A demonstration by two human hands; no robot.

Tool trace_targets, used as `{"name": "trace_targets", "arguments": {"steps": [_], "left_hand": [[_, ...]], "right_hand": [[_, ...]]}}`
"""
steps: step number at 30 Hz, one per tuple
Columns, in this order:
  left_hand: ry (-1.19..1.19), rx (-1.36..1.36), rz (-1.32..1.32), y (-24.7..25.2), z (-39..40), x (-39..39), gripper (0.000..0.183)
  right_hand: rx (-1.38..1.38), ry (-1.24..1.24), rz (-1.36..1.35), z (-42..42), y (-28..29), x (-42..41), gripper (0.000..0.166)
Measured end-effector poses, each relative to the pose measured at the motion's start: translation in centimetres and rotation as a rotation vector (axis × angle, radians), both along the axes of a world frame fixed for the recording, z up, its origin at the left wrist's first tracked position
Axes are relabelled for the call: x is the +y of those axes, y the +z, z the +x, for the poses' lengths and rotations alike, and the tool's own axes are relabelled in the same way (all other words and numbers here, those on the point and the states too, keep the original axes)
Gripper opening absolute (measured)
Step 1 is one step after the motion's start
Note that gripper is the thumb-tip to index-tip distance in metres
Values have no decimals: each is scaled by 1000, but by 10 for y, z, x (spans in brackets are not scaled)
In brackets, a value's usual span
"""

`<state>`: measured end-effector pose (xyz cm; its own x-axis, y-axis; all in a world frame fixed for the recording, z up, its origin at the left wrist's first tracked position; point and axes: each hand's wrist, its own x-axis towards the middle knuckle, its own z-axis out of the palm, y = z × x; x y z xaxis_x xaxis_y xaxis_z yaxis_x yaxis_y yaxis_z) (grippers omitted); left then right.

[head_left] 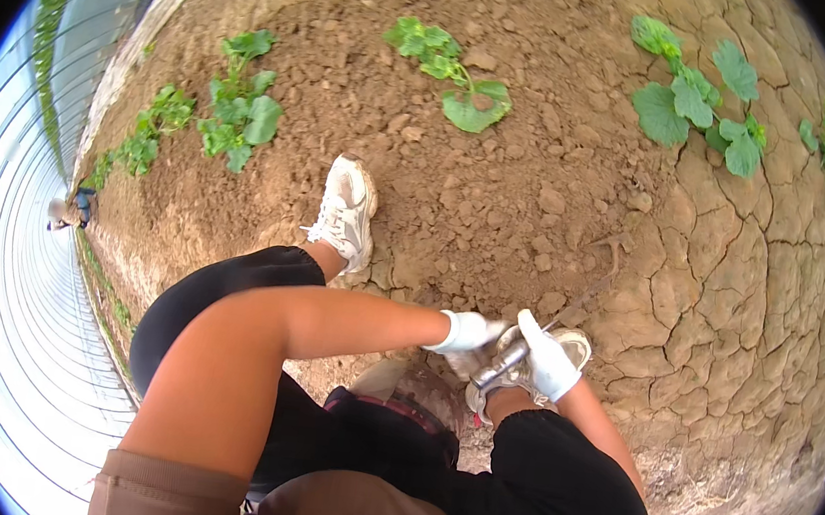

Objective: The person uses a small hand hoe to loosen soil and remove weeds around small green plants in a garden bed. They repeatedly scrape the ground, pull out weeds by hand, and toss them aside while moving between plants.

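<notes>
My right hand (549,358), in a white glove, is closed around a long-handled hand tool with a metal grip (503,365). The tool's thin shaft slants up and right over the soil to a curved, forked-looking head (615,249), blurred against the ground. My left hand (471,335), also white-gloved, is just left of the grip; its fingers are blurred, and whether they touch the tool cannot be told. Both hands are over my right shoe (571,343). Loose, crumbled soil (462,217) lies before me, with a leafy seedling (477,104) beyond.
My left shoe (346,209) stands on the soil. More leafy plants grow at left (239,111) and upper right (689,98). Cracked, dry soil (726,290) spreads at right. A ribbed greenhouse wall (18,276) curves along the left, where another person (74,211) is far off.
</notes>
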<state>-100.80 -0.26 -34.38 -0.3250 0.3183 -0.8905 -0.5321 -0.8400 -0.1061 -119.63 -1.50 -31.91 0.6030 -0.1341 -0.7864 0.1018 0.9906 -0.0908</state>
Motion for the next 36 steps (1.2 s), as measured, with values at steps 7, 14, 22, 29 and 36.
{"name": "trace_targets", "arguments": {"steps": [7,14,22,29,36], "left_hand": [[-107,-192,-828,129,-13,-23,70],[567,158,-588,101,29,23,30],[-349,-324,-1088,64,102,9,57],[-577,-338,-1252,1,234,140,46],[-163,-666,-968,49,273,246,61]], "right_hand": [[201,266,-469,20,-19,5,72],[486,-68,-450,-10,-48,41,33],[948,927,-1987,-9,-69,60,19],[953,957,-1968,-7,-69,58,17],[985,815,-1558,-6,-62,57,26]]}}
